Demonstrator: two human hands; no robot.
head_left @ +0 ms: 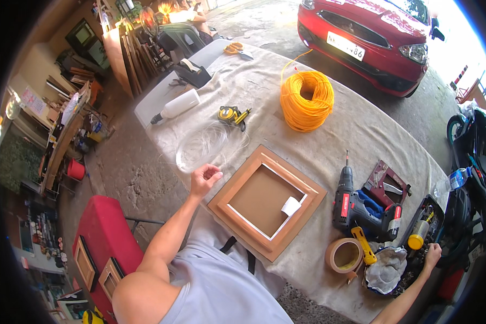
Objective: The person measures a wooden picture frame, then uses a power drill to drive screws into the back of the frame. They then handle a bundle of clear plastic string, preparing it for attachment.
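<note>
My left hand (pixel 204 181) is closed, fingers curled in to the thumb, above the table edge by the coil of clear line (pixel 202 147). Whether something small is pinched in it, I cannot make out. Just right of it a wooden frame (pixel 237 190) lies flat on a brown board (pixel 313 195). Thin white edging runs round the frame's opening, and a curled white paper piece (pixel 290 206) rests at its right inner side. My right hand (pixel 432 255) reaches to the far right, fingers bent at the edge of a dark tray (pixel 410 270) with small dark pieces; its fingertips are partly hidden.
Around the tray are a cordless drill (pixel 351 202), a staple gun (pixel 386 183), a tape roll (pixel 344 256), a yellow utility knife (pixel 363 244) and a white cloth (pixel 386 269). Farther back are an orange rope coil (pixel 306 102), a tape measure (pixel 231 114), a white bottle (pixel 179 105) and scissors (pixel 237 50).
</note>
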